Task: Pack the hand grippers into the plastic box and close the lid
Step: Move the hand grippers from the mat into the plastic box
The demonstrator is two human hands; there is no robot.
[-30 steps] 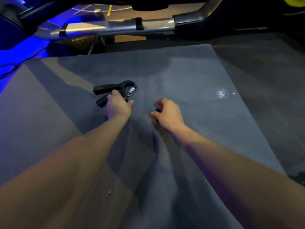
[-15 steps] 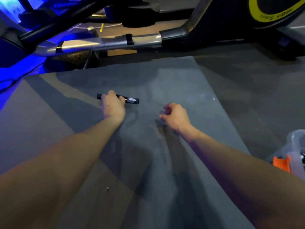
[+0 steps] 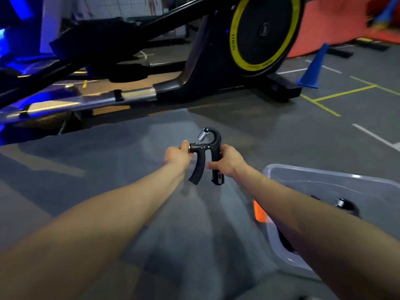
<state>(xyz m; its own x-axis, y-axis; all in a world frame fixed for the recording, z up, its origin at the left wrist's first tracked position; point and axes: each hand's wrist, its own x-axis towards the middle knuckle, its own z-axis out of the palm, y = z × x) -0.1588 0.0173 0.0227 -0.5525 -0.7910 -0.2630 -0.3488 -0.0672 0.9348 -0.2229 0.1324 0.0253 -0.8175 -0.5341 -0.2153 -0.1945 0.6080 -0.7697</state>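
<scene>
both hands — left hand (image 3: 178, 156), right hand (image 3: 229, 160) — grip a black spring hand gripper (image 3: 205, 155) above the grey floor mat (image 3: 121, 161), left of the clear plastic box (image 3: 324, 180) — a black-and-yellow exercise machine (image 3: 255, 40) beyond.

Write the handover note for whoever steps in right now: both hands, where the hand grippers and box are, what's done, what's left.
Left hand: pinches the knob end of the black spring-loaded hand gripper, held up above the grey floor mat.
Right hand: grips the same gripper's right handle.
Clear plastic box: open on the floor to the right, orange latch on its near side; dark items already lie inside, partly hidden by the right forearm.
Done: this gripper is picked up.
Left: put it into the box, pack any remaining grippers, close the lid. The lid is not in view.
</scene>
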